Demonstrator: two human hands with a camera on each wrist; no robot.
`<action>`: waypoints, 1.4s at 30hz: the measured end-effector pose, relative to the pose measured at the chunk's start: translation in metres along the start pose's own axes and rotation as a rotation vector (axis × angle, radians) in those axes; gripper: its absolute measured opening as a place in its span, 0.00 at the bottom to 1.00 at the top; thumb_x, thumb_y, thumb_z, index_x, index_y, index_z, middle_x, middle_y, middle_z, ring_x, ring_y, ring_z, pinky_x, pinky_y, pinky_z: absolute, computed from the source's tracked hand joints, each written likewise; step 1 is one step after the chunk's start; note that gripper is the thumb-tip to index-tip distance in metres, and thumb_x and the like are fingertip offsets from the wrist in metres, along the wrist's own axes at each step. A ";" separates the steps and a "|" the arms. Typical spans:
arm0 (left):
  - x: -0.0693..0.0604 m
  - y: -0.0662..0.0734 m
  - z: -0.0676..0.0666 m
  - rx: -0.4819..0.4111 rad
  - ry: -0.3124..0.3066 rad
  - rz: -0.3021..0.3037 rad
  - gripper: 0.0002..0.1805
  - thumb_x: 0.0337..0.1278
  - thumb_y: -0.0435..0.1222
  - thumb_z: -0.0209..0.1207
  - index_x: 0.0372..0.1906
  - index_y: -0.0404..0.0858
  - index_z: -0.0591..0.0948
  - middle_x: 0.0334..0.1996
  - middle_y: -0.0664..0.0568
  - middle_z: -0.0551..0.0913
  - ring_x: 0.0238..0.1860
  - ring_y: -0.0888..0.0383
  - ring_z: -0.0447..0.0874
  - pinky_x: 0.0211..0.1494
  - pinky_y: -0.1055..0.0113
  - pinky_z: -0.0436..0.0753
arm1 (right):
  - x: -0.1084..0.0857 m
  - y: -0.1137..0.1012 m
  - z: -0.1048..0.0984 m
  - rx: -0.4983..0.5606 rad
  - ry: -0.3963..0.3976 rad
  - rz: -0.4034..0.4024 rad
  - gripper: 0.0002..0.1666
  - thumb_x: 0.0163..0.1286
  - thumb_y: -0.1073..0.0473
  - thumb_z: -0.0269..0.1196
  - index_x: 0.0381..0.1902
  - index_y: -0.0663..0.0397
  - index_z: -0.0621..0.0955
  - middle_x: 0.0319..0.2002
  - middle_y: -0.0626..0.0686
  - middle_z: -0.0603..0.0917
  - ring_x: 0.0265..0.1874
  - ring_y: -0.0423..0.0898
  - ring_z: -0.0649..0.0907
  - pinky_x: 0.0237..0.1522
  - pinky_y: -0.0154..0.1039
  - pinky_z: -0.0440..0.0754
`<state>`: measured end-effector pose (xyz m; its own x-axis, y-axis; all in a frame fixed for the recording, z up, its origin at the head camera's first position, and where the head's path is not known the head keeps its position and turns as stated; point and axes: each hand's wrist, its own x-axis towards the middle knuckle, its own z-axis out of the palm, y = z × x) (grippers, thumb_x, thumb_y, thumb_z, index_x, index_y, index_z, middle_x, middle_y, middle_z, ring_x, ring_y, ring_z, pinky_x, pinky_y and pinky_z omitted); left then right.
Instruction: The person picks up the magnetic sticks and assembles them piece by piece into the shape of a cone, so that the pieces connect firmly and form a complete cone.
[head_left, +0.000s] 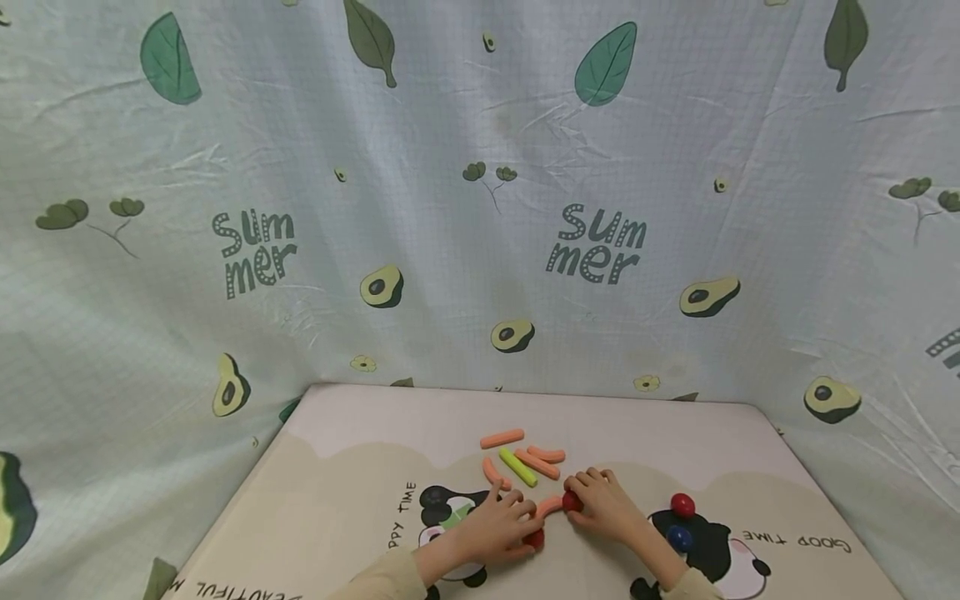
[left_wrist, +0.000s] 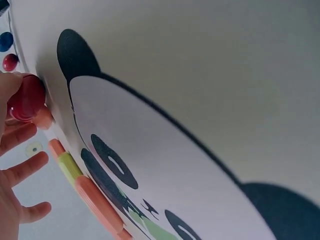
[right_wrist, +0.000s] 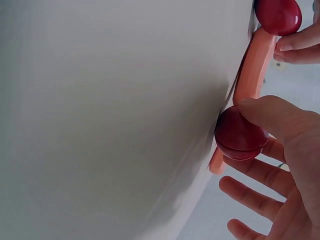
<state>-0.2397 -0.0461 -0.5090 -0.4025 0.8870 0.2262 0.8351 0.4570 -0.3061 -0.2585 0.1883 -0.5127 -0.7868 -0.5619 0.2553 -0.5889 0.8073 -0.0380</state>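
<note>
My left hand (head_left: 491, 527) pinches a glossy red ball (head_left: 535, 539) between thumb and fingers, just above the printed panda on the mat. In the left wrist view that red ball (left_wrist: 27, 97) sits under the thumb while other fingers spread apart. My right hand (head_left: 606, 504) pinches a second red ball (head_left: 572, 501); in the right wrist view a seam line runs round this ball (right_wrist: 240, 132). Between the two balls lies a slightly curved orange stick (right_wrist: 255, 65), its ends close to or against them; exact contact is hard to tell.
Beyond the hands lie several more orange sticks (head_left: 502, 438) and a yellow-green stick (head_left: 517, 467). Right of my right hand, a red ball (head_left: 682, 505) and a blue ball (head_left: 679, 538) rest on the printed mat (head_left: 330, 483). A patterned cloth (head_left: 450, 242) hangs behind the table.
</note>
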 end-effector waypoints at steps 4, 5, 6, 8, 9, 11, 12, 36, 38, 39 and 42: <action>-0.001 -0.002 0.001 0.030 0.037 0.009 0.17 0.56 0.53 0.50 0.49 0.53 0.74 0.44 0.61 0.75 0.42 0.62 0.70 0.50 0.57 0.69 | 0.000 0.000 -0.001 -0.006 -0.010 0.011 0.19 0.49 0.50 0.66 0.37 0.50 0.76 0.33 0.47 0.78 0.34 0.43 0.72 0.40 0.47 0.67; -0.001 -0.002 0.001 0.035 0.041 0.010 0.17 0.56 0.52 0.51 0.49 0.53 0.74 0.44 0.61 0.75 0.43 0.62 0.70 0.50 0.57 0.69 | 0.001 0.000 -0.001 -0.006 -0.015 0.015 0.19 0.49 0.50 0.66 0.37 0.50 0.76 0.33 0.47 0.78 0.34 0.43 0.72 0.40 0.47 0.67; -0.002 -0.003 0.001 0.039 0.045 0.011 0.17 0.56 0.52 0.51 0.49 0.53 0.74 0.44 0.61 0.75 0.43 0.62 0.70 0.50 0.57 0.69 | 0.001 0.000 -0.001 -0.007 -0.020 0.018 0.18 0.49 0.50 0.66 0.37 0.50 0.76 0.32 0.46 0.78 0.34 0.43 0.72 0.40 0.47 0.67; -0.002 -0.003 0.000 0.035 0.039 0.012 0.18 0.56 0.52 0.51 0.50 0.53 0.74 0.44 0.62 0.75 0.43 0.63 0.70 0.49 0.56 0.69 | 0.001 0.000 -0.002 -0.003 -0.029 0.021 0.18 0.50 0.49 0.66 0.37 0.49 0.76 0.32 0.46 0.78 0.33 0.43 0.72 0.40 0.47 0.66; -0.003 -0.003 0.000 0.029 0.034 0.013 0.18 0.57 0.52 0.51 0.51 0.53 0.74 0.45 0.62 0.75 0.43 0.63 0.70 0.49 0.57 0.69 | 0.001 0.000 -0.002 -0.007 -0.030 0.022 0.17 0.51 0.49 0.66 0.36 0.49 0.76 0.31 0.45 0.77 0.33 0.42 0.72 0.40 0.47 0.66; -0.003 -0.004 -0.001 0.016 0.026 0.018 0.18 0.57 0.51 0.51 0.51 0.52 0.74 0.45 0.62 0.76 0.44 0.62 0.70 0.49 0.57 0.69 | 0.001 0.000 -0.003 -0.007 -0.020 0.024 0.16 0.52 0.48 0.65 0.35 0.48 0.76 0.30 0.45 0.77 0.32 0.41 0.71 0.40 0.46 0.66; -0.003 -0.004 -0.001 0.010 0.023 0.020 0.18 0.57 0.51 0.51 0.52 0.52 0.74 0.45 0.62 0.76 0.44 0.62 0.70 0.48 0.57 0.69 | 0.001 0.001 -0.003 -0.011 -0.014 0.025 0.15 0.53 0.48 0.64 0.35 0.47 0.76 0.30 0.44 0.77 0.31 0.41 0.71 0.40 0.45 0.66; -0.005 -0.007 0.002 -0.064 -0.006 0.017 0.21 0.56 0.50 0.53 0.54 0.50 0.72 0.48 0.62 0.76 0.49 0.63 0.71 0.53 0.54 0.69 | 0.017 0.006 -0.001 -0.032 0.070 0.016 0.09 0.58 0.53 0.60 0.37 0.48 0.76 0.33 0.47 0.78 0.36 0.45 0.75 0.43 0.49 0.69; -0.004 -0.007 0.002 -0.067 0.004 0.019 0.20 0.55 0.50 0.53 0.53 0.50 0.72 0.47 0.62 0.76 0.48 0.63 0.71 0.53 0.55 0.69 | 0.020 0.007 0.000 -0.053 0.085 0.016 0.10 0.58 0.53 0.61 0.37 0.48 0.76 0.33 0.47 0.78 0.36 0.46 0.75 0.42 0.49 0.69; -0.004 -0.007 0.003 -0.066 0.012 0.020 0.20 0.55 0.50 0.53 0.52 0.50 0.73 0.47 0.62 0.76 0.48 0.63 0.71 0.53 0.55 0.69 | 0.021 0.008 0.001 -0.067 0.093 0.014 0.11 0.58 0.53 0.61 0.38 0.48 0.76 0.33 0.48 0.77 0.36 0.46 0.75 0.41 0.49 0.70; -0.003 -0.006 0.002 -0.069 0.033 0.021 0.18 0.55 0.50 0.54 0.50 0.50 0.74 0.46 0.62 0.77 0.47 0.63 0.72 0.53 0.55 0.70 | 0.026 0.011 0.002 -0.078 0.112 0.011 0.11 0.57 0.54 0.62 0.38 0.48 0.76 0.33 0.48 0.77 0.36 0.46 0.75 0.41 0.49 0.70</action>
<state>-0.2445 -0.0518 -0.5098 -0.3729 0.8932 0.2513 0.8675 0.4317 -0.2473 -0.2859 0.1821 -0.5079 -0.7651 -0.5328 0.3615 -0.5606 0.8274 0.0329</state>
